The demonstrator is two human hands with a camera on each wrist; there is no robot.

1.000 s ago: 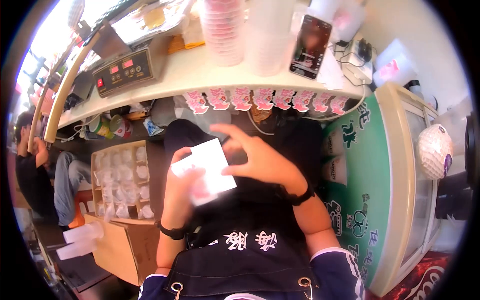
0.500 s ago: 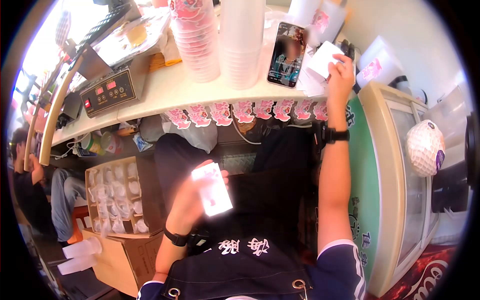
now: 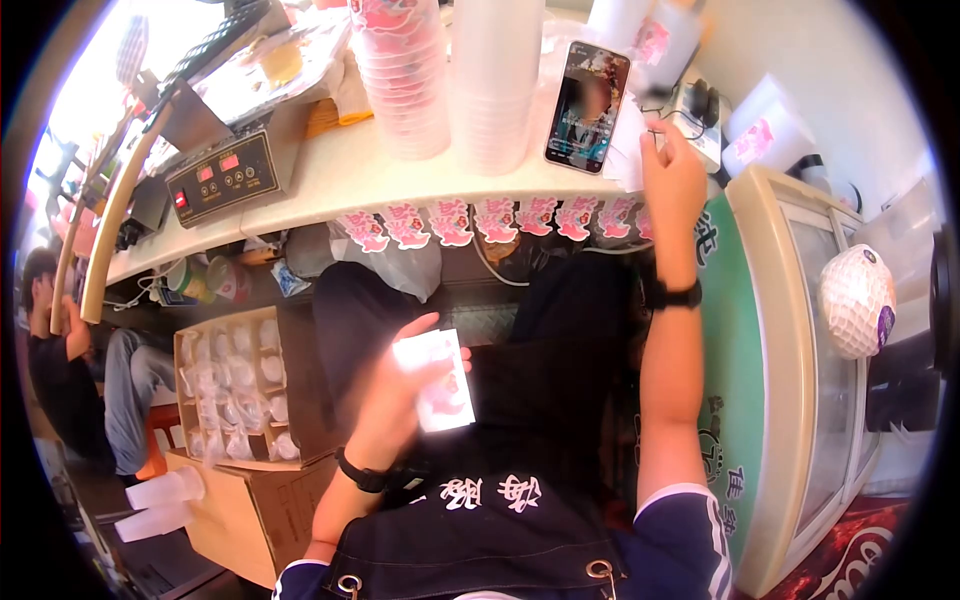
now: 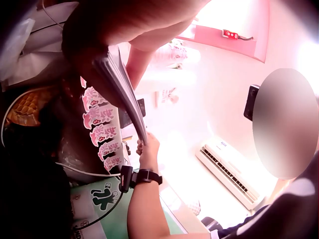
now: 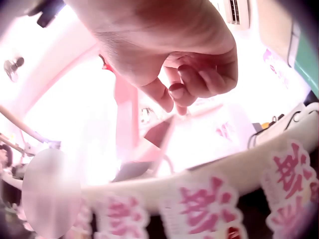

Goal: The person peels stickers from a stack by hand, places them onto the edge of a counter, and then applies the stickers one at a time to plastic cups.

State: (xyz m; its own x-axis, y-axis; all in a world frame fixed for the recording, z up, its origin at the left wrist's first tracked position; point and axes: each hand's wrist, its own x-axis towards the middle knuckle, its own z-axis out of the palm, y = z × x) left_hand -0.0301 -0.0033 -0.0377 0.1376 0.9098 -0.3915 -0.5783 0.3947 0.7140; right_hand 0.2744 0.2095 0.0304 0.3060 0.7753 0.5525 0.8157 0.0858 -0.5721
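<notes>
Over the lap, my left hand grips a stack of white square stickers with pink print. Seen edge-on in the left wrist view, the stack has many thin layers. My right hand is at the right end of the counter, close by loose white papers. Its fingers are loosely curled in the right wrist view, and nothing shows between thumb and fingertips. Pink-lettered stickers hang in a row along the counter's front edge.
A phone leans beside the papers. Two tall stacks of plastic cups stand left of it. A green-sided freezer is on my right; at left, a carton of wrapped cups. Another person sits at far left.
My right hand left the sticker stack for the papers on the counter, carrying a white square sheet. That sheet has since left its fingers. The left hand keeps the stack over the lap.
</notes>
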